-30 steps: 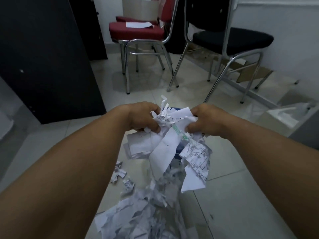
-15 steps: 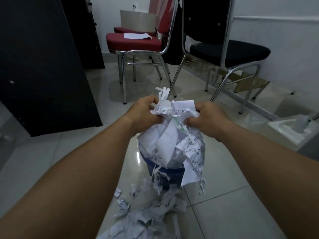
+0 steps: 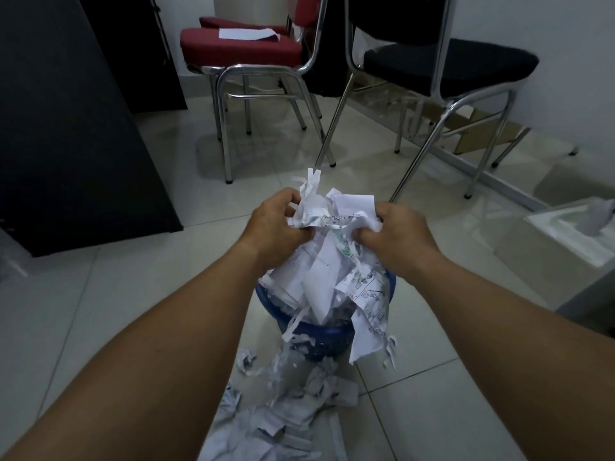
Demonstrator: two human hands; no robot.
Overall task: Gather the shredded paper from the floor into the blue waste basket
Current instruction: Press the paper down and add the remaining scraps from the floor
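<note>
A bundle of shredded paper (image 3: 327,257) is clamped between my left hand (image 3: 276,224) and my right hand (image 3: 397,234), both gripping its top. Its torn sheets and strips hang down into the blue waste basket (image 3: 319,334), which stands on the tiled floor straight below my hands. Part of the bundle droops over the basket's right rim. The basket's inside holds more paper. More shredded paper (image 3: 283,410) lies scattered on the floor in front of the basket, between my forearms.
A red chair (image 3: 246,51) with a sheet on its seat and a black chair (image 3: 446,64), both chrome-legged, stand beyond the basket. A dark cabinet (image 3: 66,128) fills the left. A white box with paper (image 3: 572,231) sits at the right.
My hands carried the paper bundle forward from above the floor pile to over the basket. The bundle's lower end now hangs inside the basket.
</note>
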